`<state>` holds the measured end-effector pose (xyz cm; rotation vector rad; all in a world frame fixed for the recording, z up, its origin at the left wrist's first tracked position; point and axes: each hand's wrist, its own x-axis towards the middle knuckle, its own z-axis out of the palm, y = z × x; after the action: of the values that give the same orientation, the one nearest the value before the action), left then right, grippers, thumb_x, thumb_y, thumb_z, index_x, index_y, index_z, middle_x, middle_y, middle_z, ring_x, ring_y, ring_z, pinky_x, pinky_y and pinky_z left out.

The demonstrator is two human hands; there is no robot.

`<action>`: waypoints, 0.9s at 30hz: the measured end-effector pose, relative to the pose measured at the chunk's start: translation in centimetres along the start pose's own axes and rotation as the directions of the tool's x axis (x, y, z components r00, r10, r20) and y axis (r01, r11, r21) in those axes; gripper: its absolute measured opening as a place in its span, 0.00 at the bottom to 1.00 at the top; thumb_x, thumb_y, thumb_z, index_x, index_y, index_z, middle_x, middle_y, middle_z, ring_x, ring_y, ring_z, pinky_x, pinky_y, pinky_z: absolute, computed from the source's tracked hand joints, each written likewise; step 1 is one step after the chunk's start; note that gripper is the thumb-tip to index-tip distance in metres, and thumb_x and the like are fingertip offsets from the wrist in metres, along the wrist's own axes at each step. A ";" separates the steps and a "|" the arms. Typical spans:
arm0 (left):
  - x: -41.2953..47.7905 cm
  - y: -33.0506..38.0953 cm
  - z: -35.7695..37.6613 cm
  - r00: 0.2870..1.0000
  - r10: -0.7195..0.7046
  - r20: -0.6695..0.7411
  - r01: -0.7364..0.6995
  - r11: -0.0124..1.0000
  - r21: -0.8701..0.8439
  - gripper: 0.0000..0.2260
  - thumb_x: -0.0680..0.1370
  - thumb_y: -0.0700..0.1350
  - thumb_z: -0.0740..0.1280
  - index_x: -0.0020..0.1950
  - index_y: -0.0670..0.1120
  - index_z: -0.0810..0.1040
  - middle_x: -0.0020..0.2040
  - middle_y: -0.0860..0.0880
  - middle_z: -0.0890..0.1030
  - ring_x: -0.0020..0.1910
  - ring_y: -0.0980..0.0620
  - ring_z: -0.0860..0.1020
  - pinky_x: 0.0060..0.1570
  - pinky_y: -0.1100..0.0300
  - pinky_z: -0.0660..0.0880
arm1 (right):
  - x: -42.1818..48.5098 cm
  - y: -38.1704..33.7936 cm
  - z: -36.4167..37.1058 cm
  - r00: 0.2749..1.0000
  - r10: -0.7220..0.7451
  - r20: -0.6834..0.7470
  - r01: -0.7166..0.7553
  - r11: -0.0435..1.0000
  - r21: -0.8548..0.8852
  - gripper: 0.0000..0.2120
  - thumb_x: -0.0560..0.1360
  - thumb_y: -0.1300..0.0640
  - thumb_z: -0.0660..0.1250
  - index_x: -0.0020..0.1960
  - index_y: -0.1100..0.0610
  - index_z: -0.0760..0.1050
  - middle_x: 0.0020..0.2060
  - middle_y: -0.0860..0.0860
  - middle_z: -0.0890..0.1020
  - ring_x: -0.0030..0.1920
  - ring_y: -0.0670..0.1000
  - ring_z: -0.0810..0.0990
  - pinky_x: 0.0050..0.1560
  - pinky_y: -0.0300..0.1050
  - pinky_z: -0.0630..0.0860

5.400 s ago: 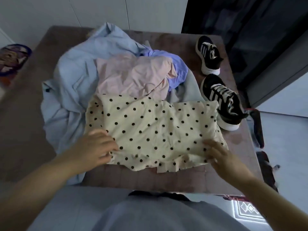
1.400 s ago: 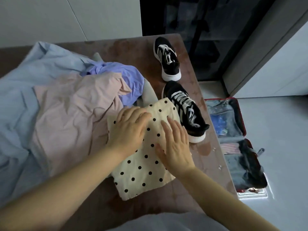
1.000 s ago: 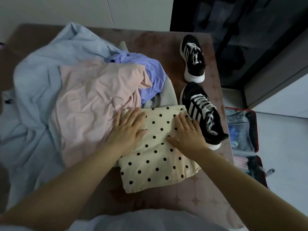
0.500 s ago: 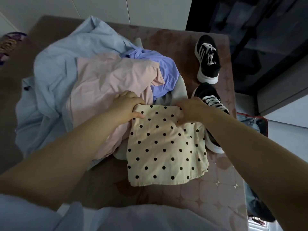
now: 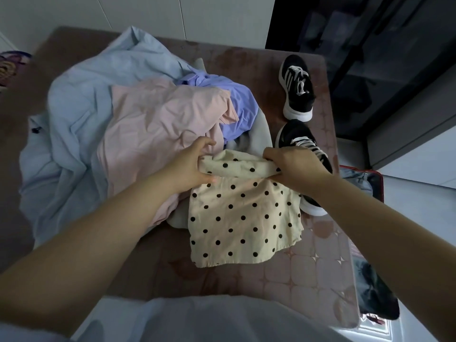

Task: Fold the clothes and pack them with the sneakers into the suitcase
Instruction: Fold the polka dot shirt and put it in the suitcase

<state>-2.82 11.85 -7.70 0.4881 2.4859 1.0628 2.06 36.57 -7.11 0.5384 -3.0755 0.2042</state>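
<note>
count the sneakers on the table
2. The far sneaker sits by the table's right edge; the near sneaker is before it, partly hidden by the right hand and polka-dot garment.

Bare table (image 5: 308, 280) shows along the near edge and right of the dotted cloth (image 5: 244, 218), and again at the far side between the heap (image 5: 153, 134) and the far sneaker (image 5: 297, 92). The heap fills the left and middle. The left hand (image 5: 187, 166) grips the cloth hard against it. The near sneaker (image 5: 301, 139) touches the cloth's right edge, with the right hand (image 5: 293, 166) close over it. A narrow gap parts the sneakers. The open suitcase (image 5: 382, 191) lies on the floor past the table's right edge.
</note>
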 end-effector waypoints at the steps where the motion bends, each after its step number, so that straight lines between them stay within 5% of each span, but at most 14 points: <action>1: -0.5 0.2 0.1 0.999 0.024 -0.028 -0.025 0.999 -0.023 0.30 0.65 0.39 0.77 0.64 0.49 0.69 0.60 0.50 0.75 0.58 0.57 0.72 0.51 0.69 0.67 | -0.6 -0.1 0.0 0.998 -0.018 -0.059 0.017 1.000 -0.002 0.17 0.60 0.63 0.77 0.45 0.59 0.74 0.30 0.53 0.78 0.31 0.58 0.78 0.32 0.43 0.68; 3: -2.0 0.7 0.4 0.987 0.127 -0.098 -0.128 0.992 -0.007 0.25 0.65 0.38 0.76 0.60 0.49 0.74 0.55 0.51 0.78 0.54 0.56 0.75 0.48 0.73 0.68 | -2.2 -0.6 0.2 0.974 -0.055 -0.218 0.055 0.998 -0.005 0.20 0.55 0.67 0.77 0.44 0.60 0.74 0.31 0.52 0.79 0.30 0.57 0.77 0.34 0.45 0.72; 6: -5.1 -0.6 1.9 0.887 0.455 -0.083 -0.417 0.863 0.284 0.23 0.64 0.38 0.74 0.56 0.52 0.74 0.49 0.49 0.79 0.46 0.55 0.74 0.48 0.63 0.69 | -6.3 -1.8 1.6 0.890 -0.180 -0.418 0.156 0.984 -0.091 0.13 0.69 0.63 0.68 0.52 0.57 0.71 0.39 0.53 0.81 0.38 0.56 0.78 0.41 0.48 0.72; 8: -7.4 -2.1 3.7 0.761 0.649 0.014 -0.568 0.656 0.497 0.20 0.66 0.37 0.68 0.56 0.50 0.74 0.45 0.50 0.76 0.43 0.52 0.70 0.45 0.61 0.65 | -9.5 -2.2 3.8 0.863 -0.281 -0.420 0.235 0.959 -0.159 0.12 0.76 0.61 0.58 0.59 0.57 0.71 0.47 0.52 0.78 0.44 0.54 0.75 0.47 0.50 0.70; 11: -10.6 -4.2 6.7 0.633 0.764 0.125 -0.688 0.481 0.543 0.13 0.73 0.38 0.59 0.54 0.50 0.73 0.41 0.50 0.77 0.41 0.52 0.68 0.52 0.56 0.68 | -13.2 -2.4 7.2 0.900 -0.321 -0.295 0.268 0.941 -0.204 0.18 0.80 0.62 0.49 0.67 0.54 0.66 0.52 0.51 0.71 0.46 0.53 0.71 0.51 0.51 0.68; 16: -12.7 -6.0 8.8 0.713 0.671 0.205 -0.638 0.500 0.585 0.12 0.72 0.39 0.59 0.51 0.52 0.75 0.43 0.53 0.79 0.40 0.53 0.74 0.69 0.52 0.57 | -15.5 -2.9 9.7 0.952 -0.269 -0.145 0.235 0.948 -0.216 0.32 0.73 0.61 0.55 0.76 0.50 0.51 0.53 0.52 0.70 0.50 0.53 0.70 0.58 0.50 0.66; 20: -13.3 -6.2 8.8 0.818 0.506 0.274 -0.563 0.605 0.563 0.17 0.66 0.43 0.59 0.51 0.53 0.78 0.48 0.55 0.79 0.44 0.53 0.78 0.72 0.53 0.52 | -15.4 -3.4 9.6 0.967 -0.254 -0.035 0.250 0.964 -0.094 0.37 0.65 0.51 0.69 0.72 0.48 0.61 0.53 0.49 0.70 0.51 0.52 0.71 0.62 0.50 0.64; 24: -14.1 -3.8 9.6 0.858 0.507 0.082 -0.471 0.714 0.518 0.11 0.66 0.47 0.60 0.43 0.50 0.80 0.43 0.53 0.79 0.42 0.51 0.76 0.70 0.51 0.57 | -15.2 -5.3 8.1 0.969 -0.138 -0.204 0.153 0.986 0.059 0.26 0.67 0.42 0.65 0.62 0.50 0.71 0.54 0.49 0.74 0.53 0.52 0.74 0.68 0.58 0.60; 27: -13.6 -1.7 11.5 0.865 0.487 -0.123 -0.333 0.740 0.585 0.13 0.72 0.47 0.60 0.53 0.47 0.79 0.51 0.49 0.78 0.52 0.49 0.73 0.66 0.48 0.63 | -13.8 -7.7 7.7 0.971 -0.009 -0.241 0.022 0.998 0.051 0.23 0.73 0.43 0.59 0.67 0.48 0.66 0.63 0.51 0.69 0.63 0.56 0.68 0.70 0.59 0.55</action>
<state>14.14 11.50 -13.35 1.1943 3.0143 0.5440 17.70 33.05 -14.26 0.4979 -2.8369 0.3267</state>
